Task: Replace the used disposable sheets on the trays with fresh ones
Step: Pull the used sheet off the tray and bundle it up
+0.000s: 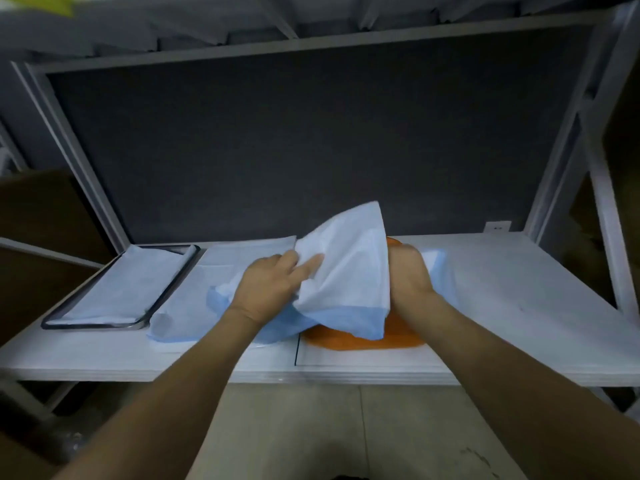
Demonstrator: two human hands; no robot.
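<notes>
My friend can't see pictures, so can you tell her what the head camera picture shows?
A left hand and a right hand grip a crumpled blue-and-white sheet above an orange tray on a white table. Farther left sits a metal tray lined with a pale sheet; flat sheets lie between the trays.

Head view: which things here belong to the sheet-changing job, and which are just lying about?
Job: lifted sheet, held by left hand and right hand; orange tray; lined metal tray; flat sheets.
Lying about: wall socket; cardboard box.
</notes>
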